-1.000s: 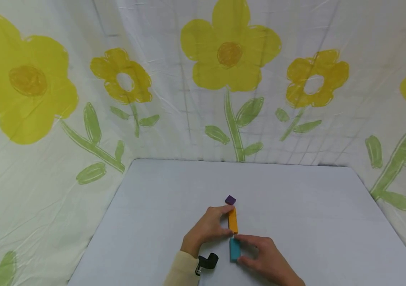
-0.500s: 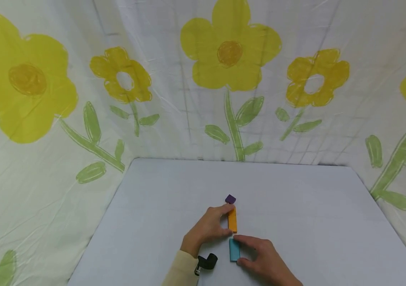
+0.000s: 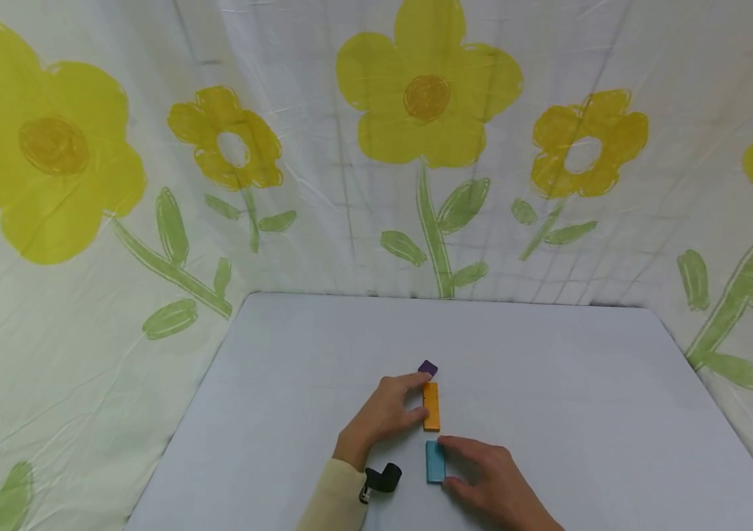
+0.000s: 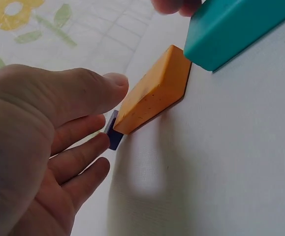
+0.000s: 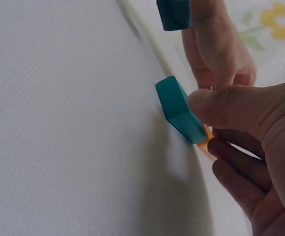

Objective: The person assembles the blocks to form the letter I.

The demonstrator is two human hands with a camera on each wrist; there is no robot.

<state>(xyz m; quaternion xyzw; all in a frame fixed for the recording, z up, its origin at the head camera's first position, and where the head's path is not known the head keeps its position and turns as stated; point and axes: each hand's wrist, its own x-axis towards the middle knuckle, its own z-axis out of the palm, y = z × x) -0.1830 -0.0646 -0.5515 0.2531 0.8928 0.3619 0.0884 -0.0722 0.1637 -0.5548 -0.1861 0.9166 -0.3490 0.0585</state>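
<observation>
An orange rectangular block (image 3: 431, 407) lies lengthwise on the white table, with a teal block (image 3: 436, 462) nearer the person and a small gap between them. Beyond the orange block's far end is a small purple block (image 3: 428, 368). My left hand (image 3: 386, 413) is spread beside the orange block, thumb by its left side and index finger near the purple block. In the left wrist view its fingers (image 4: 78, 152) look relaxed. My right hand (image 3: 489, 479) spans the teal block from the right, thumb and index fingertips at its two right corners, fingers loosely extended.
The white table (image 3: 582, 398) ends at a hanging curtain (image 3: 323, 243) printed with yellow flowers, which also runs along both sides. A dark wrist-worn device (image 3: 384, 478) sits by the left sleeve (image 3: 332, 498).
My left hand has loosened, its thumb and index finger drawing slightly away from the orange block. The right index fingertip has shifted right along the teal block's far end. The blocks hardly moved.
</observation>
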